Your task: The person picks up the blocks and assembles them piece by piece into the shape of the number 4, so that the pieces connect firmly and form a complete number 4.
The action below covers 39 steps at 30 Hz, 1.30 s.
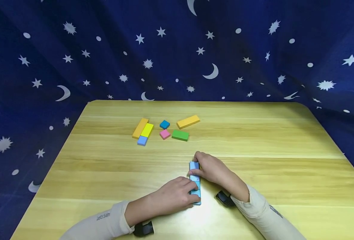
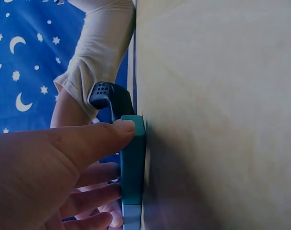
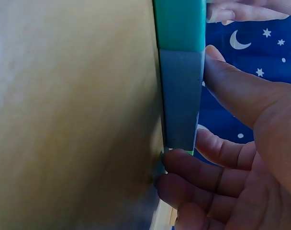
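Both hands on the blocks, then, and it's close work: the left hand (image 1: 180, 195) has the teal block (image 1: 196, 192), thumb at the near end, fingertips curled down onto it. Just ahead and to its right, the right hand (image 1: 210, 168) clamps the pale blue block (image 1: 194, 178), thumb along it, fingers bent round the far end! The two blocks lie on the tabletop (image 1: 273, 140) end to end, one line running away from the person, right beside the left hand's fingers, and the right wrist view shows their ends meeting. Look past the left hand, ahead and to its left: an orange bar (image 1: 140, 128) lies alongside the yellow block (image 1: 147, 130), with the small blue block (image 1: 142, 140) at the yellow one's near end. Straight ahead of that hand, well apart from it, sit the dark blue square (image 1: 164, 124) and, nearer, the pink square (image 1: 164, 134). Beyond the right hand, off to its left, there's the green block (image 1: 180, 135), and farther out a second orange bar (image 1: 188, 122) at a slant. Pale sleeves (image 1: 97, 222) behind both hands, starry curtain (image 1: 177, 43) beyond the far edge!
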Tool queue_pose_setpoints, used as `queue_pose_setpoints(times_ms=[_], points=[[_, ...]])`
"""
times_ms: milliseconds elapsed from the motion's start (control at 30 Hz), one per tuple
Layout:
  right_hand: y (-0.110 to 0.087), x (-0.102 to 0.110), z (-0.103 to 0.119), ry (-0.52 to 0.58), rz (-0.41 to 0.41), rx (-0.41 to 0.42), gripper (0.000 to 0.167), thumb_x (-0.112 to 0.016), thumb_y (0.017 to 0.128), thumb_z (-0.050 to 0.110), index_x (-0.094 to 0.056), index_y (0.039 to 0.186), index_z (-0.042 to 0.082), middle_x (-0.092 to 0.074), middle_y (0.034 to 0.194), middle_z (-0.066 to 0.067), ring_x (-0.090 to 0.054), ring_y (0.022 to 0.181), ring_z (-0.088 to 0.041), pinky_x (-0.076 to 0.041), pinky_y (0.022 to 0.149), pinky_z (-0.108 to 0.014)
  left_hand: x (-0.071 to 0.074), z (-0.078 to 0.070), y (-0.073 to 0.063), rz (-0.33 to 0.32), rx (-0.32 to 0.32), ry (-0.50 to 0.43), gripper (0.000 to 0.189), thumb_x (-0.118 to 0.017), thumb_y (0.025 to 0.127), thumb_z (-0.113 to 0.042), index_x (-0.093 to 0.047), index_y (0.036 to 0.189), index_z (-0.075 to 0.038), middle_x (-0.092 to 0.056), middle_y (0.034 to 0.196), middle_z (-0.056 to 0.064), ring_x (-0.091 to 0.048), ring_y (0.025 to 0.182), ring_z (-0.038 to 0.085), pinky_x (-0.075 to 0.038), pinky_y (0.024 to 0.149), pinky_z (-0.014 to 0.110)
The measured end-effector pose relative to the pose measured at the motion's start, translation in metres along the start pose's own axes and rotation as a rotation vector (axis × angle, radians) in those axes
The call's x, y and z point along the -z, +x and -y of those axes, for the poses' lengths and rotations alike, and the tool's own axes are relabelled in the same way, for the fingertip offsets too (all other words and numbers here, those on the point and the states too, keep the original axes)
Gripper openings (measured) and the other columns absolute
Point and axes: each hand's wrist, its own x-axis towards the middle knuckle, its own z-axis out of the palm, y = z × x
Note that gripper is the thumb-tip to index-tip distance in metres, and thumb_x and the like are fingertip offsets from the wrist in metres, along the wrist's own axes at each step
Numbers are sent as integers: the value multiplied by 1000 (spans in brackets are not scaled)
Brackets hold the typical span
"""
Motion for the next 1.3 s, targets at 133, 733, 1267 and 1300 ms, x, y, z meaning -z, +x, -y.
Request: queue_pose_setpoints(times_ms=[133,733,1267,1300], points=[[1,2,1,-11,-7,-6,34,-69,77,38,-54,90,10,-55,79,3,-45,64,-10,-38,55,-23,1,3,0,28,19,-14,20,-62,84,-40,-65,102,-32,-56,112,-6,-50,104,9,-43,88,23],[0,5,-5,-12,-48,142,7,-64,84,17,-59,85,11,-52,72,7,-43,62,-4,-38,57,-20,4,2,-6,94,33,1,25,-56,85,-47,-61,108,-39,-53,129,2,-49,116,16,-41,96,27],[45,34,-25,28,53,306,21,-61,86,18,-67,103,7,-62,94,-5,-57,82,-15,-47,70,-28,3,-5,19,82,-71,25,26,-54,86,-50,-60,109,-40,-54,127,-3,-51,113,12,-46,86,21],[50,35,-25,23,47,307,22,-62,86,18,-67,105,7,-62,96,-6,-57,85,-17,-48,72,-30,3,-5,20,83,-66,28,26,-53,86,-50,-60,109,-40,-54,127,-4,-51,113,12,-46,86,21]])
